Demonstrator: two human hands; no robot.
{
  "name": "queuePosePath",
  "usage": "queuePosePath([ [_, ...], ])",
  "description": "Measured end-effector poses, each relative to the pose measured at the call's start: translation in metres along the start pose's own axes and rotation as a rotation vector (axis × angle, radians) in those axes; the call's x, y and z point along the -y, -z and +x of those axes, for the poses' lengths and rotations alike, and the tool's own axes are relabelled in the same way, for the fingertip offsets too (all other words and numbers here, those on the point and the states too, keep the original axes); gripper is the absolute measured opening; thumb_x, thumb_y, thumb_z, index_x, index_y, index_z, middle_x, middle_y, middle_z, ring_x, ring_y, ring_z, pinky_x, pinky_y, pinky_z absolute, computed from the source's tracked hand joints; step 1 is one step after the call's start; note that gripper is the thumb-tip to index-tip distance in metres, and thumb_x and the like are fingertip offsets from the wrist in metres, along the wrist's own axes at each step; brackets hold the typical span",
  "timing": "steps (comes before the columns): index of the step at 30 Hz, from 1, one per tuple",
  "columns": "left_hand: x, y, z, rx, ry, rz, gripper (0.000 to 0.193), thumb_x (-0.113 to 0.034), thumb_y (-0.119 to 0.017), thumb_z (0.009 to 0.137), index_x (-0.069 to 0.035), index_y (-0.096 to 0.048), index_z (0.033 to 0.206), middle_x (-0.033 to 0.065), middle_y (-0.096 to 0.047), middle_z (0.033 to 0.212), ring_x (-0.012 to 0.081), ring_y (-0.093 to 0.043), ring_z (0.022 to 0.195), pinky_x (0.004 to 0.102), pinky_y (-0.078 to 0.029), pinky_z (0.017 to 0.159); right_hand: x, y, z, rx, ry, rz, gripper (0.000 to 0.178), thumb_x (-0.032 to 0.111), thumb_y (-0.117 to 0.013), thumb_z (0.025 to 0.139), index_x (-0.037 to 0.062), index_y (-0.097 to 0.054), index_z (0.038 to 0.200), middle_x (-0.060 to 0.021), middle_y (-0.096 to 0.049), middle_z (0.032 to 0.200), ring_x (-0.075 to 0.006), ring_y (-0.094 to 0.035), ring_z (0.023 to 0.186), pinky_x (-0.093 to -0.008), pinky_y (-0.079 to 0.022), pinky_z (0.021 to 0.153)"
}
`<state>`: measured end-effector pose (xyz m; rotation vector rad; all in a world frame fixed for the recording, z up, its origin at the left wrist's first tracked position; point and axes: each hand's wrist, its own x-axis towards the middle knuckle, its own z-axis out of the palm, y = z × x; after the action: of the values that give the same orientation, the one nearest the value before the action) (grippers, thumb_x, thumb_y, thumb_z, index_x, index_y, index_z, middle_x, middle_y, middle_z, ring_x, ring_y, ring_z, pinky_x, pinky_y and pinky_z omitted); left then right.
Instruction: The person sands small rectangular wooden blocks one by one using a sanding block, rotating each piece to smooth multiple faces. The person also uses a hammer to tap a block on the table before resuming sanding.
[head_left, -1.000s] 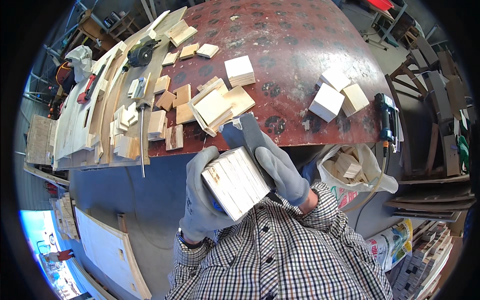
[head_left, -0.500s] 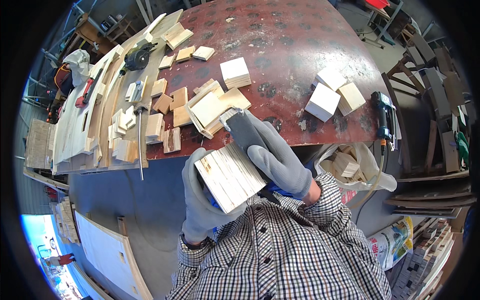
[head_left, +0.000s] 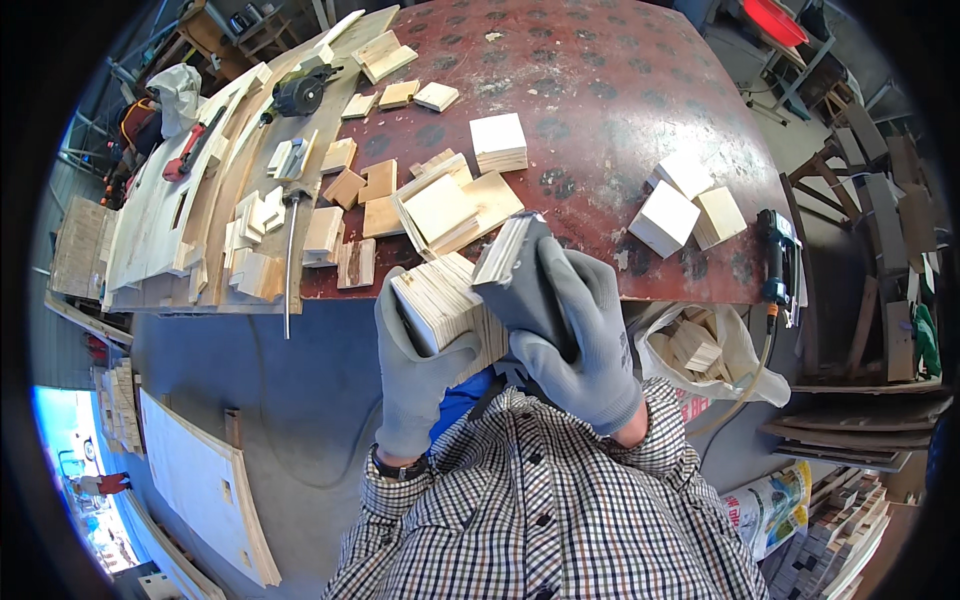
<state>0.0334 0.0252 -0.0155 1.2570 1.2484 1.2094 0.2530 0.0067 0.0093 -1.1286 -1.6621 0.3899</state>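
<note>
In front of my chest, my gloved left hand (head_left: 412,365) is closed around a pale plywood block (head_left: 440,300) with layered edges. My right hand (head_left: 590,345), also in a grey glove, grips a sanding block (head_left: 530,290), a flat wooden piece wrapped in dark grey abrasive sheet. The sanding block stands tilted against the plywood block's right side and hides part of it. Just beyond my hands, a small open wooden box (head_left: 445,205) and thin boards lie on the dark red table (head_left: 600,110).
Cube-shaped blocks (head_left: 665,218) sit together at the table's right, near a pneumatic tool (head_left: 775,255) with a hose. A sack of offcuts (head_left: 700,350) stands below the edge. At left, a screwdriver (head_left: 290,250) overhangs; a black power tool (head_left: 305,92) lies behind it.
The sanding block has come down and turned more upright beside the plywood block. My left hand has tipped the plywood block, so its broad striped face is less visible.
</note>
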Motion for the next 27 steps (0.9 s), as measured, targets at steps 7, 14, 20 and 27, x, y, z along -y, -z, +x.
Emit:
queuePosePath([
  [7,-0.010,-0.002,-0.006,-0.077,-0.439,0.478,0.123,-0.022,-0.102,0.067,0.003,-0.029,0.163,0.0201,-0.046,0.151,0.0348,-0.052,0.139,0.0466,-0.047,0.116,0.025,0.016,0.013,0.395,0.045,-0.112,0.076,0.044,-0.080,0.090,0.0124,-0.059,0.155,-0.0231,-0.059,0.135,-0.0364,-0.062,0.112,-0.0483,-0.048,0.100],
  [14,-0.010,0.007,-0.004,-0.106,-0.624,0.703,0.124,-0.028,-0.103,0.068,0.002,-0.028,0.163,0.0213,-0.043,0.153,0.0366,-0.048,0.142,0.0502,-0.043,0.118,0.026,0.004,0.014,0.355,0.106,-0.084,0.076,0.046,-0.076,0.092,0.0117,-0.058,0.157,-0.0225,-0.059,0.132,-0.0360,-0.062,0.110,-0.0493,-0.048,0.099],
  [20,-0.009,0.015,-0.009,-0.105,-0.397,0.471,0.114,-0.017,-0.093,0.070,0.000,-0.030,0.163,0.0177,-0.045,0.153,0.0308,-0.053,0.141,0.0451,-0.048,0.118,-0.035,-0.014,0.022,0.231,-0.139,-0.275,0.072,0.037,-0.075,0.096,0.0055,-0.054,0.158,-0.0226,-0.062,0.120,-0.0385,-0.065,0.104,-0.0477,-0.053,0.094],
  [27,-0.014,0.006,-0.010,0.017,0.230,-0.535,0.091,-0.008,-0.074,0.082,0.000,-0.032,0.162,0.0168,-0.058,0.147,0.0255,-0.061,0.135,0.0397,-0.052,0.114,-0.019,-0.017,-0.002,0.048,-0.245,0.334,0.077,0.029,-0.071,0.102,-0.0039,-0.040,0.164,-0.0237,-0.056,0.144,-0.0313,-0.062,0.127,-0.0405,-0.048,0.112],
])
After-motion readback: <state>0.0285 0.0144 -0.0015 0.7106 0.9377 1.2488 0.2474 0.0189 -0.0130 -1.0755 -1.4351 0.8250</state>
